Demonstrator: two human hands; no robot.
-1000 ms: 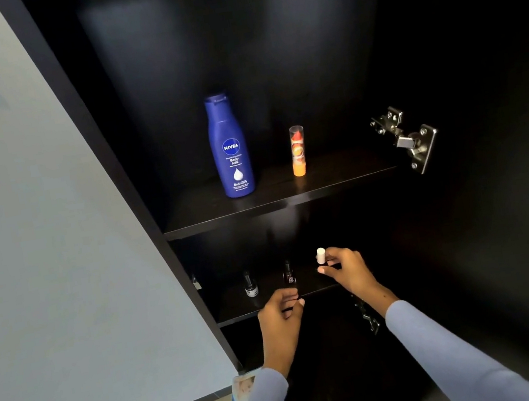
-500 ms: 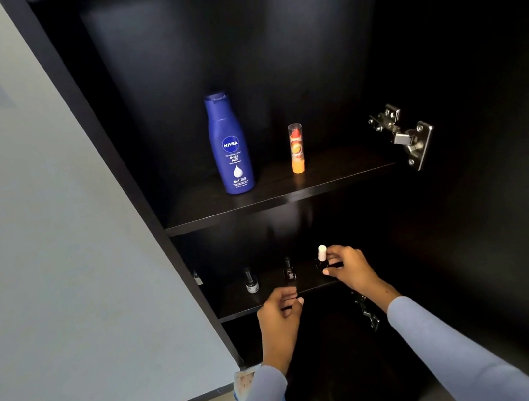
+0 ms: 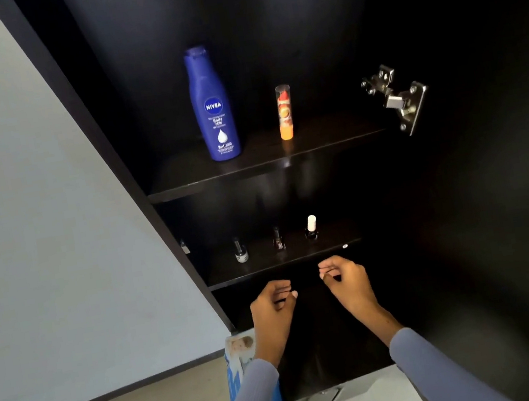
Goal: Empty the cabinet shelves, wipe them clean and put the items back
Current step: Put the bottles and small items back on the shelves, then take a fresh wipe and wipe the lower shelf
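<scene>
Hands, left hand [image 3: 273, 306] and right hand [image 3: 346, 279], hover loosely curled and empty below the lower shelf [image 3: 283, 263]; next items should go back upright, spaced beside the white-capped bottle [image 3: 311, 229].

Three small bottles [image 3: 278, 240] on lower shelf [image 3: 333, 247]

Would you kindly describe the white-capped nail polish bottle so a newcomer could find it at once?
Look inside the dark cabinet at its lower shelf, below the one bearing the blue Nivea bottle. Three small nail polish bottles stand there in a row; the white-capped nail polish bottle is the rightmost. Its neighbours have dark caps.
</scene>
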